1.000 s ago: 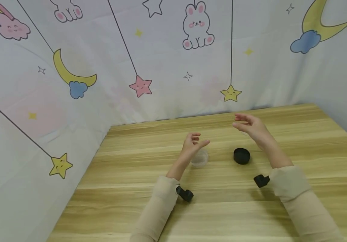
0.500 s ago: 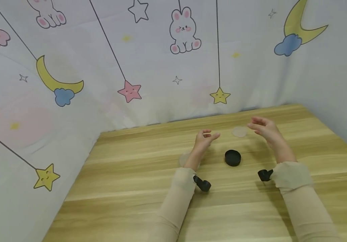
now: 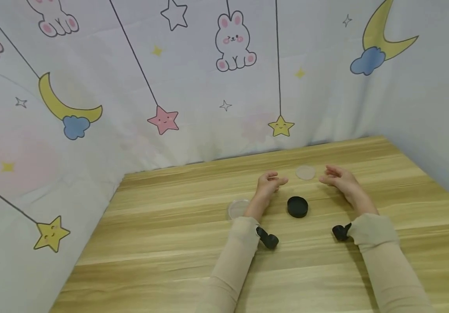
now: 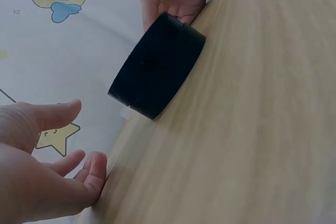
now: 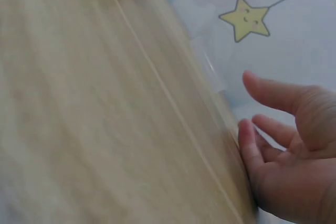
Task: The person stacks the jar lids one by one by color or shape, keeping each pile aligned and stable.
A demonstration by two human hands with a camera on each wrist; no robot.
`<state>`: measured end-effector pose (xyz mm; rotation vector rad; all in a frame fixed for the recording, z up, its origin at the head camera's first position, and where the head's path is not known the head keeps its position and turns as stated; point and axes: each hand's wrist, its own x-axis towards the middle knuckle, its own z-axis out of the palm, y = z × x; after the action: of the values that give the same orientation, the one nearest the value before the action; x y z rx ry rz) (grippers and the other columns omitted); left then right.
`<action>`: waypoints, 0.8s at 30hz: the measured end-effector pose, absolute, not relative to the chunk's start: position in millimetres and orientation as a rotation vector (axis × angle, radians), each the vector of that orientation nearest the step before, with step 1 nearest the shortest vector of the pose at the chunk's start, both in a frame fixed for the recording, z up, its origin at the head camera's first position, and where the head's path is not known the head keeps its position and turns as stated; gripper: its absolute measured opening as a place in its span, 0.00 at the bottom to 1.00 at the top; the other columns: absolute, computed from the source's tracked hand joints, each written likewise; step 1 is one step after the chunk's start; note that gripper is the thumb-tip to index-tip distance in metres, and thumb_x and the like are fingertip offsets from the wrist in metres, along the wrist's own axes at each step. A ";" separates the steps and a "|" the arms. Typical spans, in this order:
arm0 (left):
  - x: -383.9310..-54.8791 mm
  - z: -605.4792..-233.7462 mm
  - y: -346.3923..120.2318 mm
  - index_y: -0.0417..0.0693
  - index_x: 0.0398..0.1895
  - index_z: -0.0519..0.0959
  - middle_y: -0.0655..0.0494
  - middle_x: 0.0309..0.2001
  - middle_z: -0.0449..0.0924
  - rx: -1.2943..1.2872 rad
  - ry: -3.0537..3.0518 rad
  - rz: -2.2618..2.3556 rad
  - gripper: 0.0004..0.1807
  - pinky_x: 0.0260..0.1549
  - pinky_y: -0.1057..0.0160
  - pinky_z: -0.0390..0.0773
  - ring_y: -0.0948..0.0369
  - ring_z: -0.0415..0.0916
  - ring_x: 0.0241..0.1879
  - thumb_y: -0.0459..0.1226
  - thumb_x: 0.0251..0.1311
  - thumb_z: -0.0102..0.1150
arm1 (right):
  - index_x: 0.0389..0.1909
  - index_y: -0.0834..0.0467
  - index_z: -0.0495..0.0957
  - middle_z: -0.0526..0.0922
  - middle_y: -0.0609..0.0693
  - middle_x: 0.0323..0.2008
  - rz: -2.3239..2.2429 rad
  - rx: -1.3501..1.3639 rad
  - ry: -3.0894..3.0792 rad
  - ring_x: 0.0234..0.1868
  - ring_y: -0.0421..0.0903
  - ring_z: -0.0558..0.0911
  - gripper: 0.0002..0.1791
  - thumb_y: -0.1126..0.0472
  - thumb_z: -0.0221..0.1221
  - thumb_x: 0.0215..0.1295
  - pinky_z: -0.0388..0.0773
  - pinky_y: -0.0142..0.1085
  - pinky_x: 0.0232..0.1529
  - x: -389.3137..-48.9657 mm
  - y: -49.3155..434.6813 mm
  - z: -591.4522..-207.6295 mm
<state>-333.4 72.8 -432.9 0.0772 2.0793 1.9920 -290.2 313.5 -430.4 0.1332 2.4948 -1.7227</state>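
A round, shallow black container (image 3: 297, 207) lies on the wooden table between the two hands; the left wrist view shows its dark side wall (image 4: 157, 66). Left of it is my left hand (image 3: 267, 191), thumb apart from loosely bent fingers, holding nothing. To its right, my right hand (image 3: 345, 187) has its fingers slightly bent and its grasp bare. A clear round disc (image 3: 306, 172) lies behind the container, between the fingertips of both hands and apart from them. Another clear round piece (image 3: 237, 209) sits left of my left wrist, partly covered by it.
The wooden table (image 3: 150, 243) ends at a white cloth backdrop (image 3: 201, 87) printed with stars, moons and rabbits. Black wrist-worn devices stick out from the left sleeve (image 3: 267, 238) and the right sleeve (image 3: 341, 232).
The head view has turned rightward. My left hand has moved right, away from the left clear piece. My right hand has moved right and lower, uncovering the rear clear disc.
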 end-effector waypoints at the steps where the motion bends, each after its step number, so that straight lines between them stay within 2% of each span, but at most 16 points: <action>1: -334.2 -434.2 73.7 0.37 0.62 0.73 0.44 0.52 0.78 0.084 2.090 1.987 0.28 0.41 0.67 0.78 0.59 0.78 0.40 0.35 0.57 0.67 | 0.77 0.63 0.39 0.47 0.68 0.75 -1.710 0.120 2.498 0.74 0.63 0.54 0.44 0.56 0.55 0.72 0.64 0.43 0.69 -290.2 313.1 -430.9; 3: -335.5 -436.4 75.5 0.37 0.62 0.73 0.43 0.53 0.79 0.101 2.116 1.959 0.28 0.47 0.65 0.80 0.56 0.81 0.47 0.34 0.58 0.66 | 0.77 0.63 0.40 0.49 0.68 0.75 -1.681 0.099 2.508 0.72 0.61 0.57 0.44 0.56 0.56 0.71 0.61 0.47 0.70 -290.5 312.0 -431.3; 7: -338.2 -440.9 79.3 0.37 0.61 0.74 0.45 0.53 0.81 0.136 2.129 1.932 0.26 0.52 0.63 0.79 0.53 0.80 0.54 0.32 0.59 0.65 | 0.76 0.65 0.43 0.52 0.68 0.74 -1.617 0.065 2.545 0.66 0.57 0.61 0.44 0.58 0.58 0.70 0.65 0.29 0.57 -290.4 309.6 -432.0; 11: -340.4 -444.9 83.0 0.36 0.60 0.76 0.44 0.52 0.81 0.190 2.170 1.917 0.24 0.49 0.66 0.80 0.53 0.80 0.53 0.30 0.58 0.65 | 0.75 0.67 0.45 0.55 0.69 0.73 -1.581 0.049 2.591 0.66 0.58 0.62 0.43 0.59 0.59 0.68 0.63 0.23 0.51 -290.2 308.8 -433.6; 17: -340.7 -447.0 90.6 0.37 0.57 0.78 0.44 0.51 0.82 0.314 2.349 1.800 0.23 0.45 0.70 0.80 0.55 0.82 0.49 0.30 0.55 0.66 | 0.74 0.68 0.48 0.58 0.70 0.72 -1.547 0.030 2.647 0.65 0.60 0.64 0.42 0.59 0.60 0.68 0.64 0.25 0.49 -290.1 307.3 -435.1; 24: -344.9 -449.9 89.4 0.42 0.56 0.80 0.50 0.52 0.83 0.411 2.500 1.620 0.23 0.44 0.71 0.78 0.59 0.82 0.47 0.33 0.54 0.68 | 0.73 0.67 0.55 0.63 0.68 0.70 -1.537 0.032 2.672 0.60 0.55 0.66 0.39 0.58 0.61 0.67 0.65 0.29 0.51 -293.5 299.1 -438.1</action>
<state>-344.9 89.4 -449.9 0.4112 2.5002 1.6204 -293.5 299.1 -438.1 0.0320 2.6725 -1.5366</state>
